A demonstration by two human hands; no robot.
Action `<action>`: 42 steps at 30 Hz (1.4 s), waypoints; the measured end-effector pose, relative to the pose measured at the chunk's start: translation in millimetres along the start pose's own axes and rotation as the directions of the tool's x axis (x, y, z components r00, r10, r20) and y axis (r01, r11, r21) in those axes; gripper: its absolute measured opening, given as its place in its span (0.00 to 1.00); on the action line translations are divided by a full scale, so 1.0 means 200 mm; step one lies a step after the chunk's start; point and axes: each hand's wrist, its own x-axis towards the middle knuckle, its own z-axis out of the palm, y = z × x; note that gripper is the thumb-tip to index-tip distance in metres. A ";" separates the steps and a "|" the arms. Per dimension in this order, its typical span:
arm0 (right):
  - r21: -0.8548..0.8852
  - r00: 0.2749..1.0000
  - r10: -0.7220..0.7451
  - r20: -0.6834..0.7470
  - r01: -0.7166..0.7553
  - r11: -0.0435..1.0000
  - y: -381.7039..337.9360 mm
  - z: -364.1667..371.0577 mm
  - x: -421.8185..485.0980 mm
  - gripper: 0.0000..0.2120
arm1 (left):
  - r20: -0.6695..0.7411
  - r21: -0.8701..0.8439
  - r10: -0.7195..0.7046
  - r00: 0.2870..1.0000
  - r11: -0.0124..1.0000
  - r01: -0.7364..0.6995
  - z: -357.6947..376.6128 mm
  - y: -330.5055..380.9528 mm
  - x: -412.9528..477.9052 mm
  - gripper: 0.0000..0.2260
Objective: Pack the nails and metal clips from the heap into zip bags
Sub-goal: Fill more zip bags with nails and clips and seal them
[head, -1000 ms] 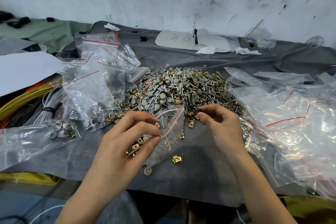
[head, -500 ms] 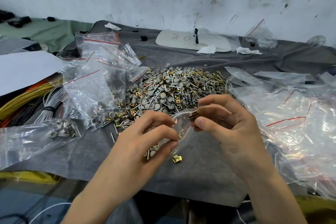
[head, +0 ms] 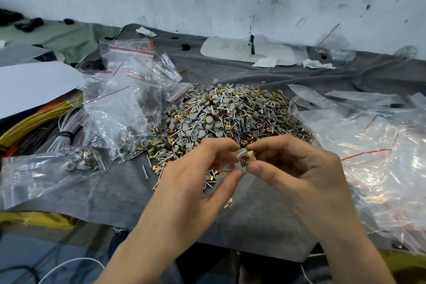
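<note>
- Pinching a brass-coloured metal clip (head: 245,159) between thumb and forefinger, my right hand (head: 299,182) holds it above the near middle of the grey-clothed tabletop (head: 265,226), with the other fingers curled loosely behind.
- My left hand (head: 192,185) meets it from the left, fingertips and thumb gripping the mouth of a clear zip bag (head: 212,177). The palm hides most of the bag, and I see only a few clips and a grey cap through the gap between the fingers.
- The clip sits right at the bag's mouth. I cannot tell whether it is past the rim.
- Just beyond both hands, the heap (head: 230,117) of nails, grey caps and clips spreads across the middle of the tabletop.
- One loose nail (head: 146,172) lies apart from the heap, left of my left hand.
- A filled bag (head: 57,166) lies flat near the left edge, with caps and clips bunched at its far end.
- Empty bags (head: 124,99) with red zip lines pile up between that bag and the heap, and more clear bags (head: 368,145) cover the right side out to the right edge.
- Yellow and grey wire bundles (head: 46,129) lie at the left edge, partly under a white sheet (head: 34,83).
</note>
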 end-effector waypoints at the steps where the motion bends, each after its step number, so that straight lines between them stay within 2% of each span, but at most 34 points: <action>1: -0.012 1.000 -0.007 0.010 0.007 1.000 0.00 -0.01 0.00 0.13 | 0.001 0.009 0.012 1.000 1.000 -0.012 0.00 0.00 0.00 0.10; 6: -0.109 0.999 -0.039 0.033 0.043 0.993 0.01 -0.02 -0.02 0.12 | 0.000 0.018 0.031 1.000 0.999 -0.031 0.01 0.02 0.01 0.07; 16: -0.196 0.990 -0.037 0.140 0.064 0.979 -0.01 -0.02 -0.04 0.08 | 0.031 -0.039 -0.081 0.996 0.996 0.082 0.00 0.05 0.02 0.05; 23: -0.148 0.957 -0.031 0.288 0.077 0.986 -0.02 -0.03 -0.05 0.08 | 0.108 -0.115 -0.065 0.992 0.990 0.078 -0.04 0.05 0.03 0.06; 28: 0.019 0.931 0.015 0.366 -0.023 1.000 -0.04 -0.09 -0.03 0.08 | 0.136 -0.164 -0.044 0.990 0.984 0.067 -0.05 0.05 0.03 0.05; 30: 0.090 0.937 -0.001 0.350 -0.033 0.995 -0.04 -0.10 -0.03 0.07 | 0.149 -0.161 -0.052 0.987 0.984 0.076 -0.06 0.04 0.03 0.05; 32: 0.101 0.963 -0.006 0.271 -0.022 0.995 -0.04 -0.11 -0.02 0.07 | 0.160 -0.126 -0.054 0.986 0.989 0.075 -0.06 0.04 0.04 0.06; 35: -0.016 0.983 -0.011 0.184 0.014 1.000 -0.02 -0.11 -0.02 0.06 | 0.173 -0.076 -0.050 0.984 0.995 0.064 -0.06 0.04 0.04 0.06; 39: -0.203 0.981 -0.035 0.190 0.074 0.976 0.02 -0.09 -0.04 0.05 | 0.173 -0.040 -0.059 0.983 0.997 0.067 -0.06 0.04 0.03 0.06; 42: -0.213 0.979 -0.065 0.192 0.106 0.971 0.02 -0.08 -0.06 0.06 | 0.185 0.034 -0.052 0.981 0.998 0.046 -0.08 0.04 0.04 0.06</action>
